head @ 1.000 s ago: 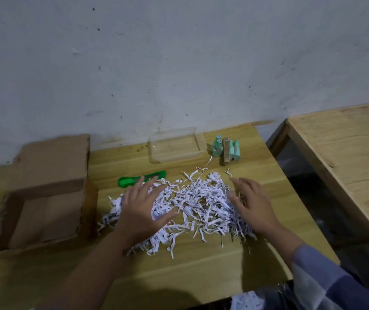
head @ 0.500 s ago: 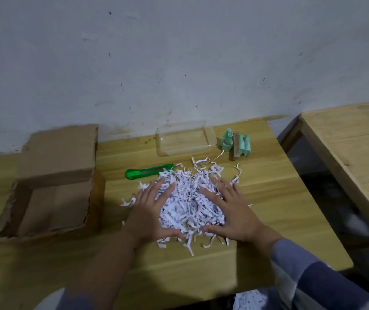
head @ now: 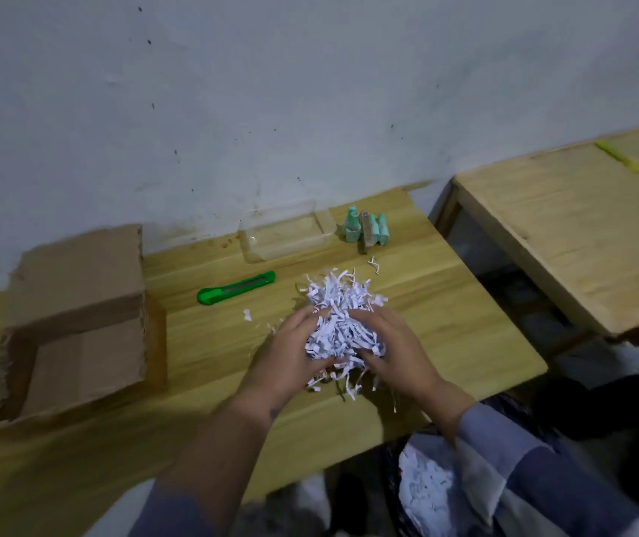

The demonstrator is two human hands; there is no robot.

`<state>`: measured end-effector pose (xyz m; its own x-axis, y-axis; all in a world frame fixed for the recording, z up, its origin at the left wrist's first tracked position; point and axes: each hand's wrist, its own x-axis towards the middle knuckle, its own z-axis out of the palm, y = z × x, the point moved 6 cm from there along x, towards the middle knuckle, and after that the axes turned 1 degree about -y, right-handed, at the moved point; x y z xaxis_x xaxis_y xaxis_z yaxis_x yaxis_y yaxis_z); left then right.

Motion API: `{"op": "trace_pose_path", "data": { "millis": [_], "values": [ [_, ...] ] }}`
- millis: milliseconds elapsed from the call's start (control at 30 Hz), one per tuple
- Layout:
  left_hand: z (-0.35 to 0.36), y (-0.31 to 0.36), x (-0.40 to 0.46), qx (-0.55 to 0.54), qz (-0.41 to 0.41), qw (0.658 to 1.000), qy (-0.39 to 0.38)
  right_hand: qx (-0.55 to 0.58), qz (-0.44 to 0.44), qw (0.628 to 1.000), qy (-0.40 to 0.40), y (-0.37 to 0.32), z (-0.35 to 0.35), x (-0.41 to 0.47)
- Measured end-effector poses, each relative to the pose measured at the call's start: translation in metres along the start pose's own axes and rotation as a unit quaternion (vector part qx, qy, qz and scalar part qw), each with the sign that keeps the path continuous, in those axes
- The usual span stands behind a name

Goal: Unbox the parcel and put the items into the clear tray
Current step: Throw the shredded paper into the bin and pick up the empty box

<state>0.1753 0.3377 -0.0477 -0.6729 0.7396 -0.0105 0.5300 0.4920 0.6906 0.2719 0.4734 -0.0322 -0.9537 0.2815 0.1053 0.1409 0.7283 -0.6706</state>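
A heap of white shredded paper point(head: 339, 308) lies on the wooden table point(head: 445, 315), bunched between my two hands. My left hand point(head: 291, 354) cups its left side and my right hand point(head: 391, 346) cups its right side, both closed around the shreds. The opened cardboard parcel point(head: 77, 327) lies on its side at the left with nothing visible inside. The clear tray point(head: 287, 232) stands by the wall with nothing in it. Right of it lie small teal bottles point(head: 353, 228), teal tubes point(head: 380, 230) and a brown stick point(head: 366, 236).
A green utility knife point(head: 234, 292) lies between the parcel and the tray. A second wooden table point(head: 566, 242) stands to the right across a gap, with a yellow object point(head: 618, 157) on it. More white shreds point(head: 424, 486) sit in a bag below the table's front edge.
My hands have drawn together and gathered the spread-out shredded paper into a tight bunch, closing around it. The view has shifted right.
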Motion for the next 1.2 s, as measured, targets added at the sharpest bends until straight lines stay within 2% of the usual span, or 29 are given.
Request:
{"op": "trace_pose_path", "data": {
  "millis": [200, 333, 533, 633, 767, 933, 1200],
  "values": [
    [0.030, 0.075, -0.021, -0.044, 0.076, 0.995, -0.052, -0.005, 0.057, 0.994, 0.090, -0.007, -0.058, -0.078],
    [0.068, 0.119, -0.044, -0.055, 0.112, 0.985, -0.116, 0.024, 0.135, 0.979, 0.147, 0.001, -0.084, -0.148],
    [0.150, 0.163, -0.072, -0.089, 0.097, 0.970, -0.205, 0.052, 0.257, 0.951, 0.164, 0.048, -0.101, -0.234],
    [0.198, 0.171, -0.077, -0.101, 0.074, 0.961, -0.247, 0.052, 0.311, 0.939, 0.138, 0.082, -0.100, -0.263],
    [0.268, 0.152, -0.075, -0.076, 0.010, 0.958, -0.277, 0.064, 0.362, 0.925, 0.098, 0.144, -0.082, -0.288],
    [0.356, 0.099, -0.068, -0.050, -0.068, 0.949, -0.305, 0.096, 0.411, 0.905, 0.050, 0.234, -0.025, -0.304],
    [0.498, -0.027, -0.060, 0.002, -0.096, 0.942, -0.322, 0.161, 0.488, 0.858, 0.028, 0.372, 0.119, -0.324]
  ]
}}
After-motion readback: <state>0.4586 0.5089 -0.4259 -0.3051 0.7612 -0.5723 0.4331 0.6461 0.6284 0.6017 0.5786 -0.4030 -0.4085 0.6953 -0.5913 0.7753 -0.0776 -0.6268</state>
